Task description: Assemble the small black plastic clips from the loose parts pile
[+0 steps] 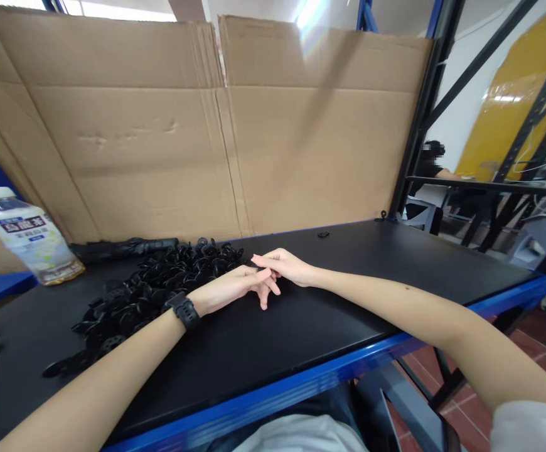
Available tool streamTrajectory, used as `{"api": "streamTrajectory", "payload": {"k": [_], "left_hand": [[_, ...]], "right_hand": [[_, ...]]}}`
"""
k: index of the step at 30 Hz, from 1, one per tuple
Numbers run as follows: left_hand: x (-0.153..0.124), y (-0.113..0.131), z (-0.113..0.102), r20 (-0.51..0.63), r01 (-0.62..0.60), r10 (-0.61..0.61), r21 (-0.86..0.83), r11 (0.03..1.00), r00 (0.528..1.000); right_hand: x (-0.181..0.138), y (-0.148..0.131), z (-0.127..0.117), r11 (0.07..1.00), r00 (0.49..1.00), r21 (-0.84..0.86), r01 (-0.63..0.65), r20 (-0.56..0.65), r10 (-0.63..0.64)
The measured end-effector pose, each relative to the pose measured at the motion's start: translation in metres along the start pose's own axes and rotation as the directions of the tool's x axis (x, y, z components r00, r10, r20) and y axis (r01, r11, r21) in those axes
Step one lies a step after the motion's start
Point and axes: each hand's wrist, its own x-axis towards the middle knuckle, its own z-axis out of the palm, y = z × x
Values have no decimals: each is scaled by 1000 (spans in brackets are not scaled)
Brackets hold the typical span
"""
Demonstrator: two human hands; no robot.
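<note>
My left hand [233, 287] rests on the black table top [395, 263] near its middle, fingers stretched out toward the right, a black watch [183, 310] on the wrist. My right hand [285, 265] lies just behind it, fingers pointing left and overlapping the left fingertips. Neither hand visibly holds anything. A pile of small black round plastic parts [145, 292] spreads to the left of my left hand, close to its knuckles. The tips of both hands are near the pile's right edge.
A plastic drink bottle [28, 237] leans at the far left. A tall cardboard sheet [198, 125] walls the table's back. One loose black part [322, 235] lies near it. Black shelf uprights [418, 113] stand at right; another person sits beyond them. The table's blue front edge [301, 376] runs near me.
</note>
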Motion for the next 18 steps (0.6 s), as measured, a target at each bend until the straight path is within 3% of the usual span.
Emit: {"api": "streamTrajectory", "payload": {"k": [4,6,12,18], "left_hand": [[-3,4,-2,126,6,-14,60,998,992],[-3,5,-1,133,8,-15,54,998,991],[1,-2,0,-92,-2,-5,-74,997,996],[-4,6,-2,156,-21,12,57,998,988]], "right_hand": [[-1,-2,-1,1000,981,7,30,190,-30],[0,-1,-2,999,976,14,34,214,-37],[2,5,-1,997,998,67,47,-51,-44],[1,1,-5,999,972,36,-31,232,22]]}}
